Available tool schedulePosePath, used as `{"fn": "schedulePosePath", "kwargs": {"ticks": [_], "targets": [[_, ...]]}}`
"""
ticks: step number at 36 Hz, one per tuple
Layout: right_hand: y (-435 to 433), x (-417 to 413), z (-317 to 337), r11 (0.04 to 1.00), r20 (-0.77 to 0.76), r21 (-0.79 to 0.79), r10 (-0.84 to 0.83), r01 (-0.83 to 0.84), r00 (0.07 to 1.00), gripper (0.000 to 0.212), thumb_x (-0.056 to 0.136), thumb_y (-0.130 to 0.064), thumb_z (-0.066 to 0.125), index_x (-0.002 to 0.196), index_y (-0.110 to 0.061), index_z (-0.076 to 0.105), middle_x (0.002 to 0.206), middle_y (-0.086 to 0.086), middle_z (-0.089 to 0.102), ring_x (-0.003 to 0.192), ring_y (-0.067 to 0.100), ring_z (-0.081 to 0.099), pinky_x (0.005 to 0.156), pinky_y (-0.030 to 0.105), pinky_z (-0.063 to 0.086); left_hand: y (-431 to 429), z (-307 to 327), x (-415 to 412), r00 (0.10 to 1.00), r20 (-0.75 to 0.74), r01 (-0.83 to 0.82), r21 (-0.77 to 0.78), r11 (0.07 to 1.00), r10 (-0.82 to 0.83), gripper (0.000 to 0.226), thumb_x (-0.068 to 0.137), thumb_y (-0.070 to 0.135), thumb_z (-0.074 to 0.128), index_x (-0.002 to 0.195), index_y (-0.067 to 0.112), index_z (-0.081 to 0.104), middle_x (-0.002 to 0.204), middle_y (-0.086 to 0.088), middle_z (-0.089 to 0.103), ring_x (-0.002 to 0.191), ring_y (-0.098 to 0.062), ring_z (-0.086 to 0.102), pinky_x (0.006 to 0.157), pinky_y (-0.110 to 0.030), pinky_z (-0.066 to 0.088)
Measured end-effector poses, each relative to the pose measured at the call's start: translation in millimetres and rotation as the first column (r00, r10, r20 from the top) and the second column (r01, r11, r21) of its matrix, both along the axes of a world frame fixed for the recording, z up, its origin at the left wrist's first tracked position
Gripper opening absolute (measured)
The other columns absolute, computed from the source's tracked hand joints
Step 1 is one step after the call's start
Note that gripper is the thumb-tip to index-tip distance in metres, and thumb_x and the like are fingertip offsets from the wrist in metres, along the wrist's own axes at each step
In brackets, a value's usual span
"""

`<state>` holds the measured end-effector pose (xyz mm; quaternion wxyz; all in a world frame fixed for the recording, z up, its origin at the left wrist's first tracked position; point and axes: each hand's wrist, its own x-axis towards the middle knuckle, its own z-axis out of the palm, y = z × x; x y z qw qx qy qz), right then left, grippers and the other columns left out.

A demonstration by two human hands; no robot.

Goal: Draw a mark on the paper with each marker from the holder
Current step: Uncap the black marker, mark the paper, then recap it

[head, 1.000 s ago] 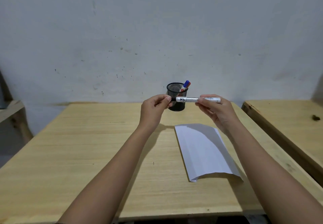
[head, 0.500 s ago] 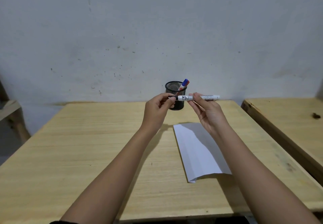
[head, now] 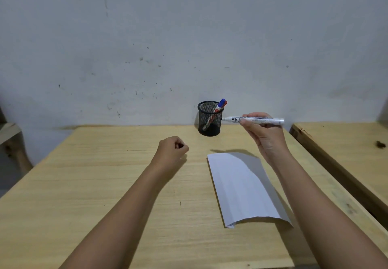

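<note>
My right hand (head: 265, 137) holds a white marker (head: 260, 120) level in the air, above the far end of the paper. Its bare tip points left, close to the black mesh holder (head: 209, 122). My left hand (head: 171, 151) is a closed fist low over the table, left of the paper, and a dark bit of the marker's cap shows between its fingers. A marker with a blue and red end (head: 221, 103) leans in the holder. The white paper (head: 237, 184) lies lengthwise on the table, its near edge curled up.
The wooden table (head: 100, 176) stands against a grey wall, with the holder near its far edge. A second wooden table (head: 346, 142) stands close on the right with a small dark object (head: 380, 144) on it. A wooden frame (head: 8, 134) is at the far left.
My left hand has pulled the cap off the marker and dropped down and left toward the table. My right hand has moved right with the marker, whose tip is now bare.
</note>
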<state>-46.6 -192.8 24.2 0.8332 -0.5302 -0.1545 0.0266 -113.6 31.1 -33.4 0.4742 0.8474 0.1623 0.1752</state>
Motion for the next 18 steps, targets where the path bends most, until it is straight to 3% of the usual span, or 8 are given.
{"fn": "schedulePosePath", "kwargs": {"ticks": [4,9,12,15,18], "targets": [[5.5,1.2,-5.4,0.998,-0.056,-0.062,-0.030,0.027,0.998,0.015,0.077,-0.007,0.073,0.075,-0.013,0.059,0.080,0.006,0.062,0.075,0.012,0.064,0.076,0.021,0.057,5.0,-7.3,0.6,0.983,-0.184,0.069,0.242,0.968,-0.024,0.014,0.083,0.013,0.059,0.088,0.001,0.064,0.080,-0.003,0.057,0.071,-0.017,0.052,0.056,-0.022,0.039],[10.1,3.6,-8.8,0.996,-0.122,-0.087,-0.011,0.001,0.992,0.017,0.083,-0.010,0.068,0.074,-0.016,0.055,0.065,-0.005,0.065,0.061,0.006,0.060,0.061,0.015,0.053,6.0,-11.1,4.3,0.969,-0.247,0.105,0.339,0.935,-0.019,0.016,0.084,0.016,0.059,0.091,0.002,0.063,0.088,-0.008,0.059,0.075,-0.020,0.052,0.058,-0.025,0.039],[12.4,4.0,-10.6,0.999,-0.171,-0.028,0.019,-0.024,0.985,0.016,0.084,-0.006,0.066,0.075,-0.013,0.054,0.068,0.001,0.063,0.057,0.006,0.059,0.059,0.014,0.053,7.1,-15.3,7.2,0.970,-0.243,0.105,0.363,0.926,-0.015,0.023,0.085,0.020,0.060,0.098,0.002,0.062,0.100,-0.012,0.059,0.083,-0.023,0.054,0.071,-0.032,0.046],[14.0,2.8,-12.6,0.999,-0.205,0.011,0.043,-0.041,0.978,0.012,0.086,-0.004,0.063,0.078,-0.009,0.054,0.078,0.008,0.065,0.069,0.011,0.067,0.069,0.017,0.058,2.2,-19.6,5.8,0.996,-0.092,0.020,0.376,0.927,0.016,0.040,0.089,0.028,0.059,0.120,0.003,0.054,0.120,-0.010,0.047,0.108,-0.021,0.047,0.087,-0.031,0.044],[15.4,2.1,-14.3,0.998,-0.233,0.037,0.050,-0.043,0.971,0.010,0.087,-0.004,0.060,0.079,-0.007,0.055,0.082,0.010,0.066,0.073,0.016,0.069,0.076,0.019,0.057,-10.3,-14.8,-6.1,0.989,0.150,-0.051,0.370,0.928,-0.006,0.035,0.093,0.026,0.053,0.123,0.008,0.052,0.122,0.000,0.045,0.107,-0.009,0.041,0.083,-0.020,0.038]]}}
